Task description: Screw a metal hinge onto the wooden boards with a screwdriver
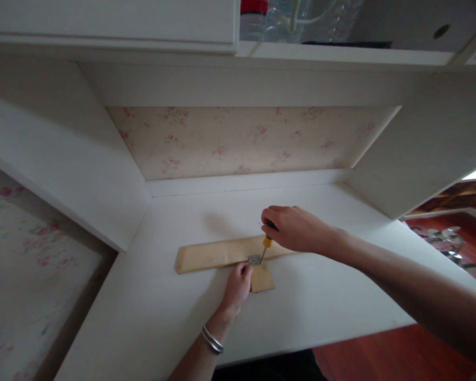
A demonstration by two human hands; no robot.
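Right grip (291,227) wrapped round screwdriver (267,242), tip on hinge (254,259) below | Left grip (238,288) pinching small wooden block (263,279) alongside, apparently against twisting

Premises are consistent with a room in a home. Floral wallpaper (222,140) shows behind the white built-in bench (103,317); a white cupboard (111,24) is fitted above, beside an open compartment (404,26) containing clear plastic bottles (280,24). Reddish, wood-like flooring (373,354) is visible below.
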